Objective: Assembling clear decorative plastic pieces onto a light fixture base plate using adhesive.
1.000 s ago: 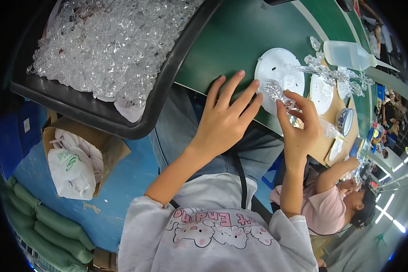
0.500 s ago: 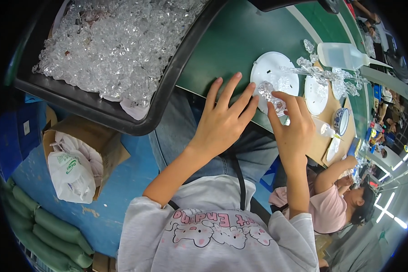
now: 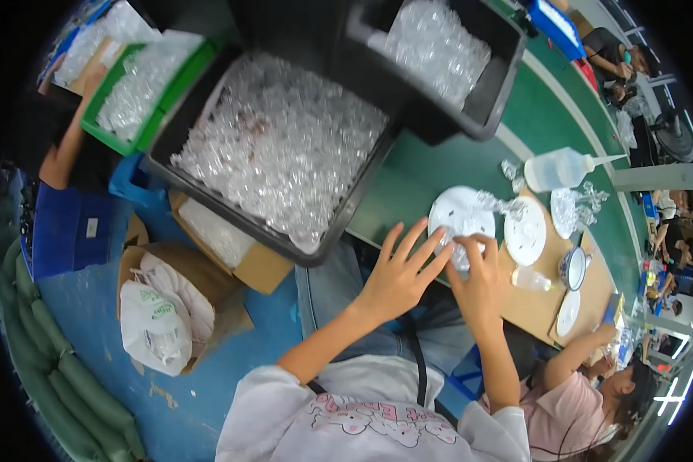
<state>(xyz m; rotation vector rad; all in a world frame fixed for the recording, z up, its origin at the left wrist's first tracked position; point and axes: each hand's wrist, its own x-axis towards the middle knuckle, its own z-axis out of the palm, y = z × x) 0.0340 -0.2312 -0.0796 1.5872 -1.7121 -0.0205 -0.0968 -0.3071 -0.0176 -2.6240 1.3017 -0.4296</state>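
My right hand [image 3: 479, 286] has its thumb and fingers curled around a clear faceted plastic piece [image 3: 460, 259] at the near edge of a white round plate with small slots [image 3: 445, 206]. My left hand [image 3: 396, 279] is beside it with fingers spread, the fingertips close to or touching the same piece; blur hides which. Beyond the fingers, a cluster of clear plastic pieces [image 3: 502, 205] extends from that plate toward a second slotted white plate [image 3: 525, 231]. A translucent squeeze bottle with a long nozzle [image 3: 556, 169] lies farther right.
A large black bin [image 3: 337, 245] of clear plastic pieces stands at left, with another black bin [image 3: 494, 115] behind. A small bottle [image 3: 530, 279] and a blue-and-white bowl [image 3: 573, 268] rest on a brown board [image 3: 533, 314]. A person in pink [image 3: 570, 412] sits at right.
The view has shifted, bringing more bins into sight at the top. My two hands are closer together, and my right fingers are lower around the clear piece.
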